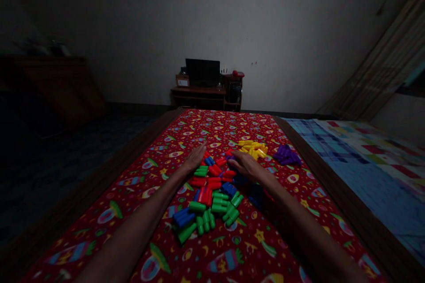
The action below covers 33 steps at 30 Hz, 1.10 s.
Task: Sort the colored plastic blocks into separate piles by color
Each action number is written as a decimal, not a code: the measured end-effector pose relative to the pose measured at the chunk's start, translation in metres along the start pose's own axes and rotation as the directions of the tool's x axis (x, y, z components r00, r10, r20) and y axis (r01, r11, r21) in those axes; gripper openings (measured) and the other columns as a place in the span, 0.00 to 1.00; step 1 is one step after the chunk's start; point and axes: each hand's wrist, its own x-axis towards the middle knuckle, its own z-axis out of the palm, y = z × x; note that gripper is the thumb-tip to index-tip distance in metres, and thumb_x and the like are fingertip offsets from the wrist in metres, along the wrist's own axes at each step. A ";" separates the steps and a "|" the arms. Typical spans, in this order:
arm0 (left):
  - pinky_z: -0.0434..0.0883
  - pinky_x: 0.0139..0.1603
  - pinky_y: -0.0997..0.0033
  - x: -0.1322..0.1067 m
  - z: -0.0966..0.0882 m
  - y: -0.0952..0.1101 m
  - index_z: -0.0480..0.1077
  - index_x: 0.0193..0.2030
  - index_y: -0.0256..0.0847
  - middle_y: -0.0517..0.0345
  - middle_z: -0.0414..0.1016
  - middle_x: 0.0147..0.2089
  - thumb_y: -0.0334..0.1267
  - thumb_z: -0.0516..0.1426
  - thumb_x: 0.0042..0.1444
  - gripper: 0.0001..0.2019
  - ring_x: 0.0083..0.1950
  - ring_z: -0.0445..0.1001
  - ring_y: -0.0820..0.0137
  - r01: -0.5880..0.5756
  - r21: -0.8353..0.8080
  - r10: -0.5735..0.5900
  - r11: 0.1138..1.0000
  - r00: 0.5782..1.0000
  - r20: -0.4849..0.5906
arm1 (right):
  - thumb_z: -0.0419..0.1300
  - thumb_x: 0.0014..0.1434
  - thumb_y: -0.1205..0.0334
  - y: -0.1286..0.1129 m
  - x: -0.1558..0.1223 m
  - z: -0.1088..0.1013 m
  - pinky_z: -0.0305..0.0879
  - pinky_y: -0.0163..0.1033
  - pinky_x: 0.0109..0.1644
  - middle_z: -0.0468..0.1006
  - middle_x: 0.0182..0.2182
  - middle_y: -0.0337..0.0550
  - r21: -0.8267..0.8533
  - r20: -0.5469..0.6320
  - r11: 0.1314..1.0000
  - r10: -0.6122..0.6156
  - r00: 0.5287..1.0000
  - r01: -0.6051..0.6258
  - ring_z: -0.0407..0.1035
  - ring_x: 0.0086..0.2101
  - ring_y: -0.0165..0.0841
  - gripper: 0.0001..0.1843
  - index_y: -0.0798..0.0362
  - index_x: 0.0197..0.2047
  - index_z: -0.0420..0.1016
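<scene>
A mixed heap of plastic toy blocks lies on the red patterned cloth, with red blocks (214, 181), green blocks (219, 203) and blue blocks (183, 217). My left hand (195, 158) rests at the heap's far left edge, its fingers stretched out and nothing in them. On the far right side of the heap, my right hand (245, 164) has its thumb and fingers around a purple block (229, 158). Its palm and forearm partly cover dark blue blocks (256, 195). Just beyond that hand sits a pile of yellow blocks (254, 148).
A separate purple pile (287, 154) lies to the right on the cloth (212, 128). Brown edges border the cloth. Beyond stands a desk (199, 92) with a monitor (203, 72). A cabinet (63, 88) is at left; a patchwork sheet (365, 154) spreads at right.
</scene>
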 end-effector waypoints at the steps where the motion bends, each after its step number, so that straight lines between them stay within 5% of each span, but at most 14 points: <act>1: 0.56 0.67 0.53 0.006 0.006 0.005 0.64 0.61 0.33 0.40 0.62 0.66 0.56 0.36 0.61 0.35 0.69 0.58 0.58 -0.025 -0.013 0.025 1.000 0.999 0.040 | 0.47 0.67 0.51 -0.003 -0.002 0.009 0.63 0.39 0.47 0.76 0.44 0.51 0.004 -0.009 1.000 -0.024 1.000 0.024 0.69 0.43 0.37 0.22 0.55 0.54 0.71; 4: 0.62 0.64 0.58 0.011 0.019 0.019 0.71 0.55 0.37 0.45 0.71 0.60 0.57 0.40 0.60 0.32 0.63 0.67 0.59 -0.101 -0.050 0.107 0.994 0.982 0.152 | 0.44 0.68 0.52 -0.010 -0.010 0.021 0.61 0.46 0.56 0.73 0.49 0.54 0.028 0.024 0.998 -0.057 0.998 0.057 0.66 0.50 0.39 0.23 0.54 0.56 0.70; 8: 0.70 0.55 0.63 0.002 0.013 0.033 0.74 0.50 0.44 0.54 0.79 0.50 0.55 0.40 0.62 0.27 0.53 0.75 0.63 -0.195 -0.083 0.210 0.977 0.941 0.265 | 0.40 0.69 0.51 -0.021 -0.025 0.002 0.64 0.41 0.52 0.76 0.48 0.48 0.268 0.070 0.962 -0.080 0.994 0.059 0.69 0.48 0.37 0.24 0.52 0.52 0.73; 14: 0.63 0.60 0.63 0.023 0.021 0.064 0.72 0.51 0.38 0.46 0.75 0.54 0.51 0.42 0.63 0.25 0.59 0.69 0.59 -0.292 0.070 0.266 0.954 0.930 0.254 | 0.41 0.68 0.52 -0.020 -0.064 -0.023 0.67 0.39 0.45 0.79 0.38 0.47 0.305 -0.083 0.945 0.150 0.985 -0.118 0.72 0.39 0.36 0.24 0.56 0.48 0.74; 21: 0.65 0.57 0.65 0.023 0.057 0.097 0.74 0.34 0.41 0.50 0.79 0.44 0.50 0.48 0.60 0.19 0.50 0.73 0.61 -0.412 0.077 0.346 0.908 0.840 0.417 | 0.41 0.67 0.48 0.010 -0.115 0.018 0.56 0.56 0.63 0.70 0.57 0.56 0.101 -0.158 0.960 0.274 0.949 -0.260 0.60 0.60 0.45 0.28 0.53 0.61 0.66; 26: 0.68 0.51 0.71 -0.013 0.032 0.096 0.73 0.28 0.43 0.53 0.80 0.38 0.51 0.49 0.59 0.18 0.42 0.75 0.65 -0.441 0.057 0.366 0.896 0.804 0.468 | 0.41 0.67 0.47 -0.015 -0.101 0.046 0.50 0.58 0.66 0.62 0.63 0.58 0.182 -0.192 0.961 0.240 0.952 -0.206 0.52 0.64 0.46 0.31 0.56 0.67 0.57; 30: 0.70 0.44 0.71 -0.043 -0.003 0.090 0.73 0.28 0.45 0.57 0.80 0.32 0.55 0.49 0.59 0.20 0.35 0.75 0.66 -0.401 0.087 0.326 0.912 0.836 0.443 | 0.40 0.68 0.49 -0.052 -0.073 0.054 0.54 0.54 0.65 0.65 0.62 0.55 0.294 -0.173 0.952 0.140 0.975 -0.085 0.57 0.62 0.42 0.30 0.53 0.67 0.56; 33: 0.71 0.46 0.68 -0.069 -0.028 0.084 0.75 0.33 0.44 0.56 0.81 0.36 0.56 0.48 0.60 0.22 0.39 0.76 0.64 -0.364 0.109 0.297 0.925 0.872 0.389 | 0.42 0.68 0.49 -0.068 -0.064 0.051 0.56 0.54 0.63 0.67 0.61 0.53 0.343 -0.169 0.939 0.096 0.981 -0.033 0.58 0.61 0.41 0.28 0.51 0.65 0.61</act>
